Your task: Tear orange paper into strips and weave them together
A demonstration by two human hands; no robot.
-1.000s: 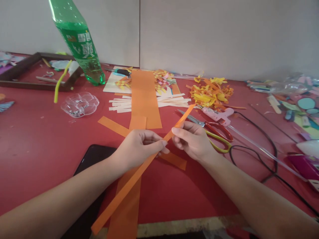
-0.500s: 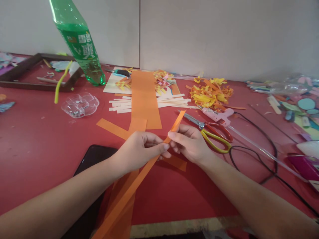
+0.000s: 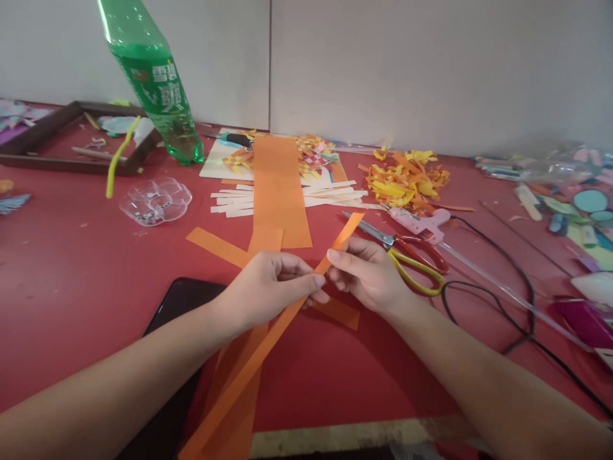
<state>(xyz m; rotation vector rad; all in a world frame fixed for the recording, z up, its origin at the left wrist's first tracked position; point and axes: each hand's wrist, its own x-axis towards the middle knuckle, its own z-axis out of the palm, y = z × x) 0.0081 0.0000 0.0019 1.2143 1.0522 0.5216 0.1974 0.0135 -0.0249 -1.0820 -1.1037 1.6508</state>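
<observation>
A long narrow orange paper strip [image 3: 275,334] runs from the bottom edge up through both hands. My left hand [image 3: 272,287] pinches it between thumb and fingers near its upper part. Just beyond, my right hand [image 3: 366,271] grips the same strip close to its free end, which sticks up past the thumb. Under and behind my left hand lie more orange strips, one crossing diagonally [image 3: 215,246]. A wide orange paper piece [image 3: 280,191] lies farther back, over white strips [image 3: 335,195].
Scissors [image 3: 412,255] and a pink glue gun [image 3: 421,223] with its black cord lie at the right. Yellow and orange scraps [image 3: 407,179] are behind them. A black phone [image 3: 184,300], clear flower-shaped tray [image 3: 156,201], green bottle [image 3: 163,96] and dark frame [image 3: 62,166] are at the left.
The thumb and fingers of my right hand have shifted slightly right along the strip. Its free end now leans a little farther right and looks flatter.
</observation>
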